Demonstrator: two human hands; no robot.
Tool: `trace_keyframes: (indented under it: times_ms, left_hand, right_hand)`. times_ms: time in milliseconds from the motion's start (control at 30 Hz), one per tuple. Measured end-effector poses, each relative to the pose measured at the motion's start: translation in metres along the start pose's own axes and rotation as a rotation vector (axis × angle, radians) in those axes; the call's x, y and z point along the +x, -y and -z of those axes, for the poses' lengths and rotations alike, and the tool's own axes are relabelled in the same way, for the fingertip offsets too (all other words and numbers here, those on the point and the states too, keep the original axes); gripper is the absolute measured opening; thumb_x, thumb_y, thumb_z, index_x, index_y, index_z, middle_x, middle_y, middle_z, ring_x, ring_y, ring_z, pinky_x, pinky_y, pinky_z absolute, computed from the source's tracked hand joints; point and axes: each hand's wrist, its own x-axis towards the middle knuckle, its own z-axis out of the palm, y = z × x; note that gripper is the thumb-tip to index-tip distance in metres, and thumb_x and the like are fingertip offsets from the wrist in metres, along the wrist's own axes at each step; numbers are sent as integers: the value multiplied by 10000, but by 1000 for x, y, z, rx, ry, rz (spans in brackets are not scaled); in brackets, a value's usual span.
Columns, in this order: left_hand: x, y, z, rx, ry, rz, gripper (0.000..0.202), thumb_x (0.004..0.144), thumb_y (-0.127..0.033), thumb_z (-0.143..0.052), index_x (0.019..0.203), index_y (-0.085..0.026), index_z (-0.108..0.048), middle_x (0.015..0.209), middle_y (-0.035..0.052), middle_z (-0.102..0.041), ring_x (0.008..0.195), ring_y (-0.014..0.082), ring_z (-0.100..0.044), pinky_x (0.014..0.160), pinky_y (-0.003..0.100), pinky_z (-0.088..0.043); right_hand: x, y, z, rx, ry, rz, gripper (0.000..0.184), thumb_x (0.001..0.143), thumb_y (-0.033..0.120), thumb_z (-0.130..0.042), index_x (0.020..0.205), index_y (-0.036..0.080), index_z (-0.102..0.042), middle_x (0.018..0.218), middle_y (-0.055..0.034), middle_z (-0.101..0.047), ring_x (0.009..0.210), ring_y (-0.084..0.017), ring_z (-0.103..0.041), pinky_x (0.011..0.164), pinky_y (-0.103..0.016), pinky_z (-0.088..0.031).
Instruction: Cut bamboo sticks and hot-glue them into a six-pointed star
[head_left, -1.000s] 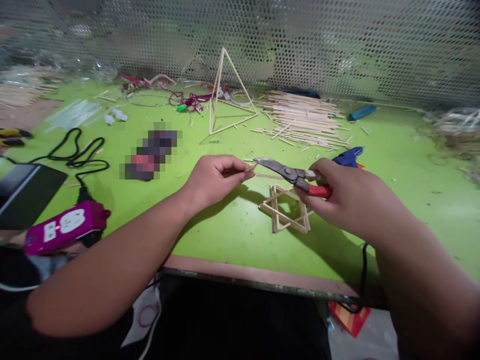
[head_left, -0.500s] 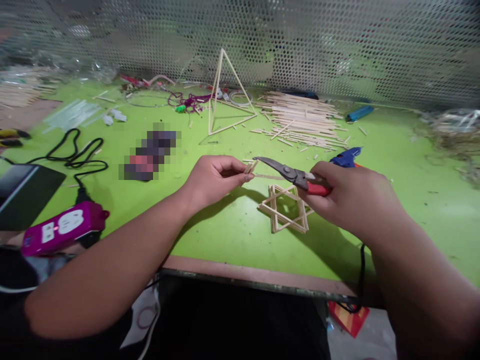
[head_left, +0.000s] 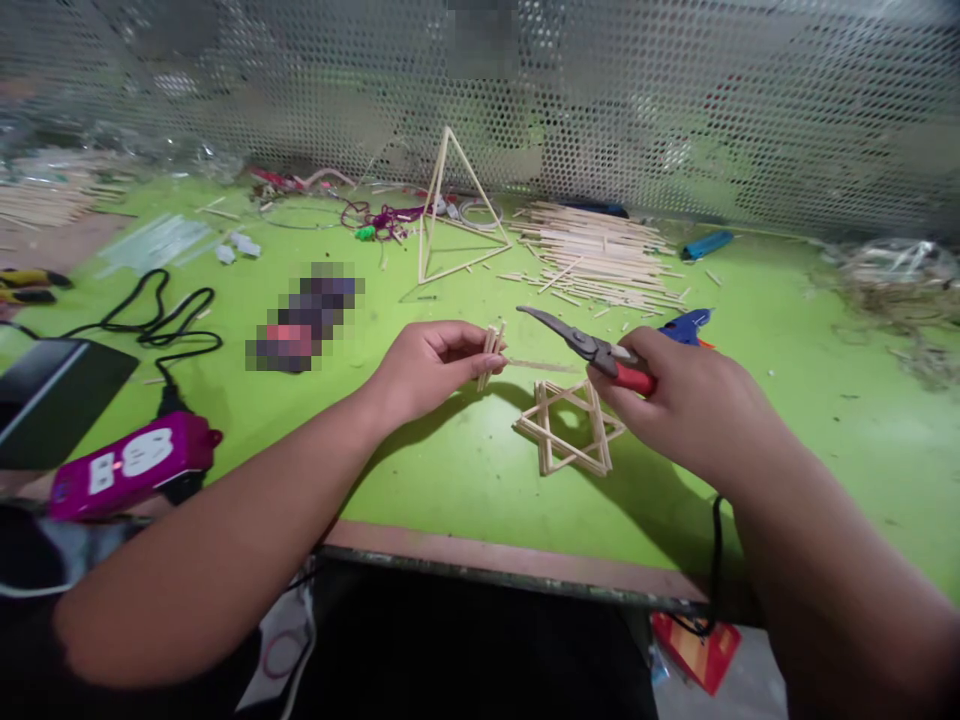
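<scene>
Between thumb and fingers, my left hand [head_left: 431, 370] pinches several short wooden sticks [head_left: 490, 350], which stand roughly upright. My right hand [head_left: 667, 400] is wrapped round the red handles of pruning shears [head_left: 589, 347]; their dark blades point left toward the sticks, apart from them. Below the shears, a six-pointed star frame [head_left: 574, 440] of layered sticks lies on the green table [head_left: 442, 490]. A thin pale stick [head_left: 544, 366] lies between my hands. Behind my right hand, a blue glue gun [head_left: 686, 327] is partly hidden.
A stick pyramid frame [head_left: 466, 268] stands farther back, left of a pile of long sticks [head_left: 600, 250]. A blue tool [head_left: 707, 245] lies to the right. At left are a magenta power strip [head_left: 127, 465], a black cord [head_left: 161, 320] and clear glue sticks [head_left: 154, 245].
The short sticks in my left hand have turned from slanting toward the blades to nearly upright. The shears sit a little farther from them. The view has tilted slightly upward.
</scene>
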Motion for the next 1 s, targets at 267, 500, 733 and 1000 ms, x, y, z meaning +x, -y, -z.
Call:
trace_keyframes:
  times_ms: [267,500,733,1000]
  left_hand:
    - [-1,-1,0,-18,47,20,332,792,-468,-1025,990,-221,-927,1083,117,-906,1026,281,-864,984,431,-707]
    - [-4,-1,-2,73,-12,-103,266,842,-442,-965,1009,-237,-936,1085,101,-903,995,253,-845,984,412,-697]
    - [-5,-2,-1,224,-135,-197,197,883,-392,-910,1010,-243,-937,1056,82,-898,930,213,-823,862,331,-672]
    - [-7,-7,-1,165,-98,-88,293,791,-458,-981,902,-196,-910,931,95,-882,760,200,-772,678,311,-637]
  right_hand:
    - [0,3,0,49,-2,53,314,1007,550,-576,863,284,-491,763,-48,-678,620,-224,-535,581,-354,-310]
    - [-1,-3,-4,22,-67,150,306,1020,564,-589,979,261,-584,943,-103,-747,753,-272,-622,653,-393,-390]
    - [-1,-9,-6,-51,-208,184,394,988,543,-640,1212,221,-681,1100,-186,-763,1046,-434,-706,878,-539,-524]
    - [-2,-11,-7,-75,-252,176,394,959,503,-669,1235,222,-689,1094,-181,-739,1034,-431,-688,919,-560,-530]
